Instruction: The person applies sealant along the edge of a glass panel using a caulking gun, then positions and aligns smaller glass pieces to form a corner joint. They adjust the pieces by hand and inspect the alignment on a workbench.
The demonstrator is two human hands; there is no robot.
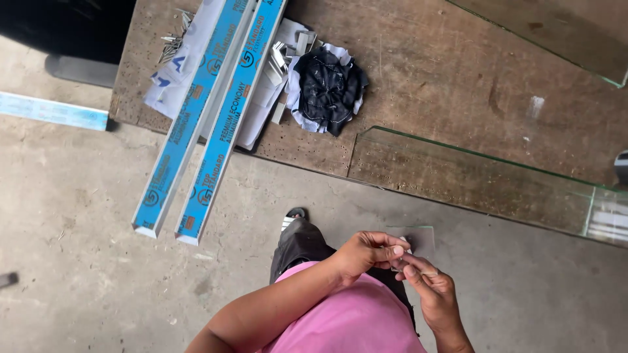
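Observation:
My left hand [367,253] and my right hand [428,287] meet in front of my pink shirt, below the workbench edge. Both pinch a small clear glass piece [418,238] with a greenish edge; something small sits between the fingertips, too small to identify. A long glass sheet [471,180] lies on the wooden workbench [432,72] just above my hands, its end overhanging the bench edge at the right.
Two long aluminium profiles in blue wrap [203,124] jut off the bench's left corner. A dark cloth bundle [327,88] and small metal pieces [284,55] lie beside them. Another glass sheet [556,39] lies top right. Concrete floor [85,222] below.

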